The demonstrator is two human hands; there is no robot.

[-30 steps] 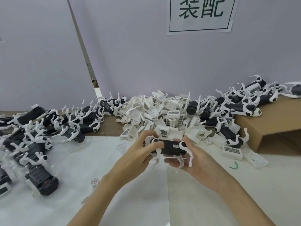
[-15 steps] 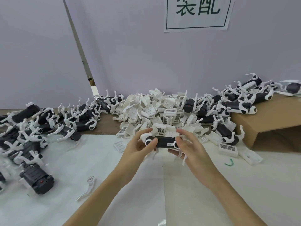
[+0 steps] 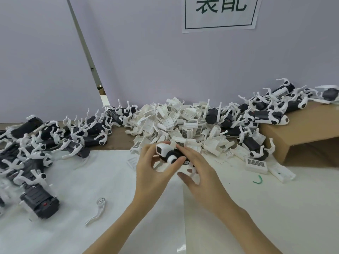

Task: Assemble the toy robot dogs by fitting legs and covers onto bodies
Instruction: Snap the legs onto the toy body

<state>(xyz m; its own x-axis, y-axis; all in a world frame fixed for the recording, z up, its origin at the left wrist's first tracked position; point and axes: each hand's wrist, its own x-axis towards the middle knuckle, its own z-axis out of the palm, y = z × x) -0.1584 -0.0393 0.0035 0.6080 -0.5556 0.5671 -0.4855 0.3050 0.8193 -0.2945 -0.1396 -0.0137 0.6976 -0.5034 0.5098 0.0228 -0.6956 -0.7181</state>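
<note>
The step in hand seems to be the fitting of a part onto one toy dog (image 3: 169, 154), which both hands hold above the white table sheet (image 3: 102, 180), in the middle of the scene and just near of the pile of white covers (image 3: 176, 123). The dog has a white cover at its left end and white legs hanging under its black body. I judge this dog is almost complete. The next move probably calls for a firm press to seat the part, and then the dog can go to a heap of dogs (image 3: 45, 143) at the left.

The left hand (image 3: 152, 173) grips the left end of the dog, with curled fingers over the top and the thumb against the round white leg joint. The right hand (image 3: 198, 171) lies over the black body with its fingers only lightly bent. I cannot tell if it really clasps or only steadies.

A loose white leg (image 3: 97, 210) lies on the sheet, near and to the left, well apart from the hands.
</note>
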